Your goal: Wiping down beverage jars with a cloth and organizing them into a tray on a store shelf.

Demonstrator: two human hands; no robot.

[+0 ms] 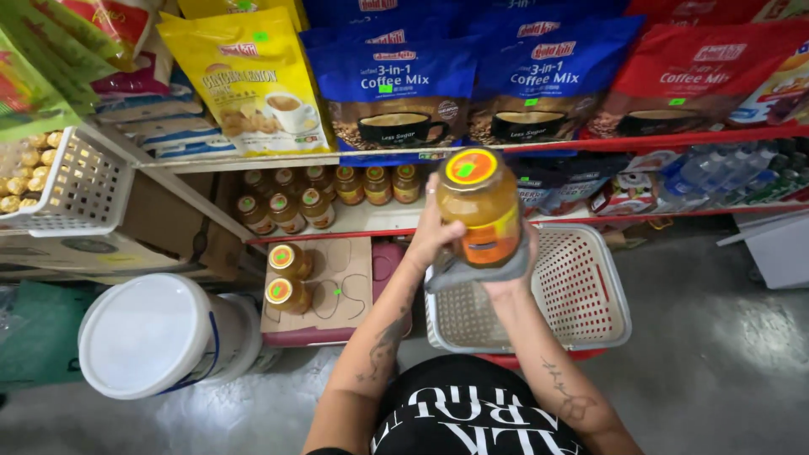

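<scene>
Inspector: State the position of the jar [479, 206].

Assessor: It is raised in front of the shelves, above the white plastic basket [581, 291], upright, its orange lid [471, 167] facing the camera. The left hand [434, 229] is wrapped around its left side. The right hand [516, 268] is under and behind it, pressing a grey cloth [472, 274] against the base; its fingers are closed on cloth and jar together.

Inspector: Surroundings?

Assessor: Matching jars stand on the lower shelf [371, 221], two more on the cardboard sheet [341, 286] below. A white lidded bucket [156, 333] sits on the floor to the left. Blue coffee pouches [396, 84] line the upper shelf.
</scene>
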